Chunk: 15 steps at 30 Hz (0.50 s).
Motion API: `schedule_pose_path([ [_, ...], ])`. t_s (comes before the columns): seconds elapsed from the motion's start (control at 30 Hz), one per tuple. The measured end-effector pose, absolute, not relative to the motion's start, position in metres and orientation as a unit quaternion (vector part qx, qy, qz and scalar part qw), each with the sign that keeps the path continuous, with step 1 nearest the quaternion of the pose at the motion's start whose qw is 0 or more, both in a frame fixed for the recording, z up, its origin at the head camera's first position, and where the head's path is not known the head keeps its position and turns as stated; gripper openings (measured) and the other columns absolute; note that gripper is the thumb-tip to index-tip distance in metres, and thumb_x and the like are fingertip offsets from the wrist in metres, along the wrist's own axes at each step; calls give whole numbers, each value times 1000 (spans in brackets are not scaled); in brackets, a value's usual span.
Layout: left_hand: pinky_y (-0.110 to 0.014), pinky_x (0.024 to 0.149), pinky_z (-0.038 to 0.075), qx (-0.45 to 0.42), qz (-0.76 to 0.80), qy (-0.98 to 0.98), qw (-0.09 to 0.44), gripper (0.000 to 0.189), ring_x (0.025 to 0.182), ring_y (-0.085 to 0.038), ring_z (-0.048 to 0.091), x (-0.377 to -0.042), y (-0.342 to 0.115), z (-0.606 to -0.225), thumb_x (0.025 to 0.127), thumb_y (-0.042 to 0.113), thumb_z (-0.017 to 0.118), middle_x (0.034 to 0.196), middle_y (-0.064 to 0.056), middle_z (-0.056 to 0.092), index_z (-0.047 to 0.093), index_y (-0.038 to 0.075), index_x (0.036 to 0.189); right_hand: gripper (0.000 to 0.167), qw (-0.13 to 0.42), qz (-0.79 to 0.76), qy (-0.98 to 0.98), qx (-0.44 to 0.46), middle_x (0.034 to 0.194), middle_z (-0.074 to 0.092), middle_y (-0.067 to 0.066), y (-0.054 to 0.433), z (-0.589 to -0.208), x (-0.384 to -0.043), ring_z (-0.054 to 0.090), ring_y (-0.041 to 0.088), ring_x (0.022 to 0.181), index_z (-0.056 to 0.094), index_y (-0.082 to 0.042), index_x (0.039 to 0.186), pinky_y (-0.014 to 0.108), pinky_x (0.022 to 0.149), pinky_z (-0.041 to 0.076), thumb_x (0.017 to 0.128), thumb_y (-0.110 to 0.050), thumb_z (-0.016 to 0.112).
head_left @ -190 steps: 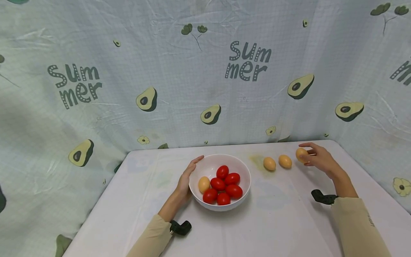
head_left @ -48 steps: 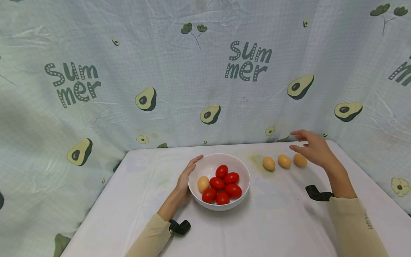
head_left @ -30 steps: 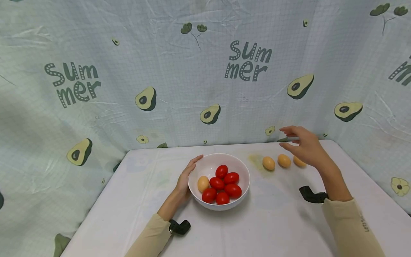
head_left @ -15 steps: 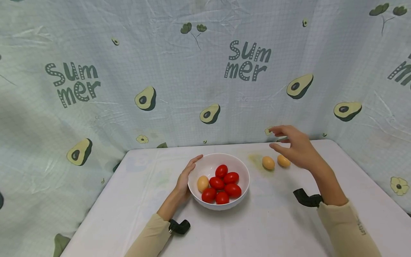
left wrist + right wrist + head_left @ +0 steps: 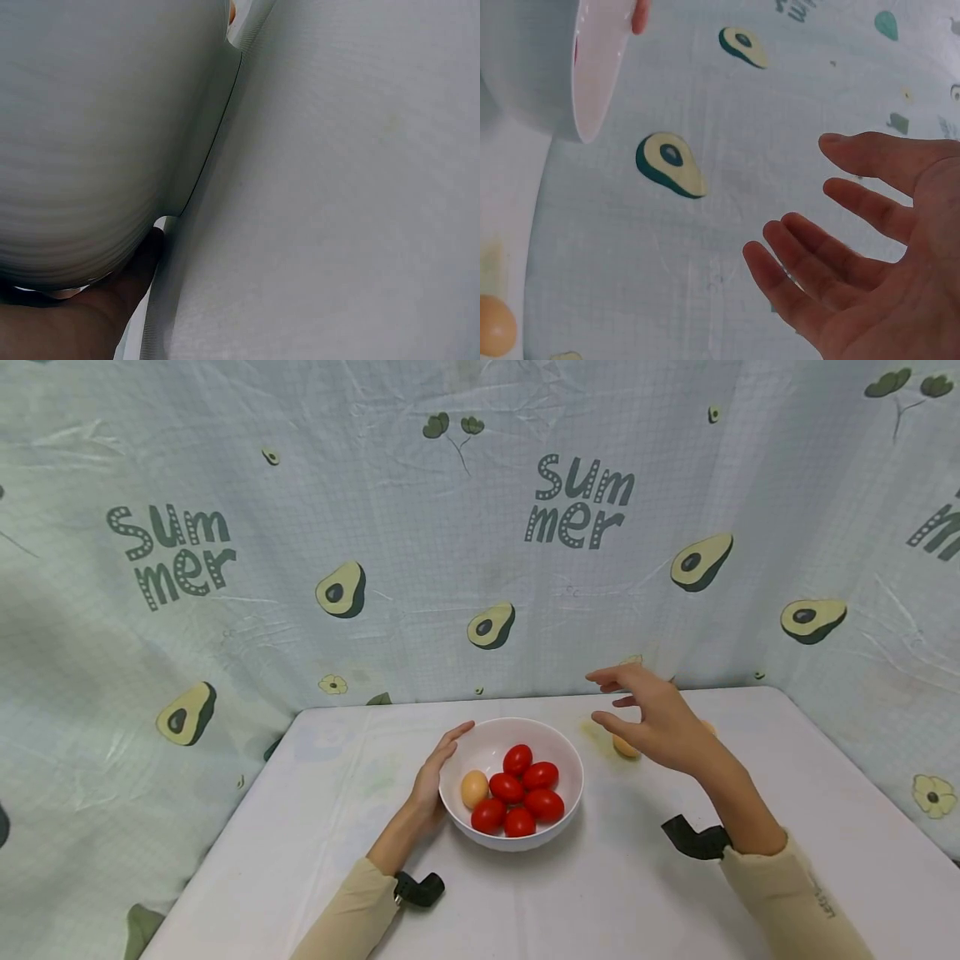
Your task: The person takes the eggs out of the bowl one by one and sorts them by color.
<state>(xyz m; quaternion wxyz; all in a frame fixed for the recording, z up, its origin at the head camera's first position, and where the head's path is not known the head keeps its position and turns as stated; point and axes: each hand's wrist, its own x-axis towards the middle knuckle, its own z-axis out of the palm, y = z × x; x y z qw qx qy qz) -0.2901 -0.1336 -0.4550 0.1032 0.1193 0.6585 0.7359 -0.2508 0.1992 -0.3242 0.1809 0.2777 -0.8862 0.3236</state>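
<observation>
A white bowl [image 5: 513, 845] stands mid-table, holding several red egg-shaped pieces [image 5: 545, 806] and one tan egg [image 5: 474, 789]. My left hand [image 5: 429, 785] rests against the bowl's left outer side, fingers stretched along it; in the left wrist view its thumb [image 5: 142, 262] lies along the wall. Right of the bowl, my right hand [image 5: 654, 718] hovers above the table with nothing in it, thumb and fingers spread apart. Behind that hand a tan egg [image 5: 624, 747] shows partly, and a sliver of another egg [image 5: 708, 727] peeks out; the middle egg of the row is hidden.
The white table [image 5: 322, 827] ends at a pale cloth backdrop [image 5: 405, 527] printed with avocados and lettering. A yellowish stain [image 5: 595, 731] marks the table near the eggs. Each wrist carries a small black camera [image 5: 420, 890].
Earlier my right hand held the rightmost tan egg; it let go, leaving it in the row. The empty hand has since moved left, across the eggs toward the bowl. The left hand stays put.
</observation>
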Motion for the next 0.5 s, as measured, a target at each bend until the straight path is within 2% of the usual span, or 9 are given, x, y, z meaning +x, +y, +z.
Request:
schedule_pose_path([
  [0.3,-51,131,20,117,738,657,104,55,155,-32,31,-291,-134,-457,110,30,21,171,-3,27,30,18,163,48,136,332,-879,315,134,64,5,162,-330,-243,64,23,118,60,-11,138,41,93,62,93,-13,76],
  [0.5,-51,131,21,116,740,655,103,53,154,-32,33,-291,-133,-456,110,30,23,170,-3,28,34,21,161,47,97,332,-878,331,135,63,6,137,-333,-243,67,23,117,60,-12,138,38,92,63,94,-16,75],
])
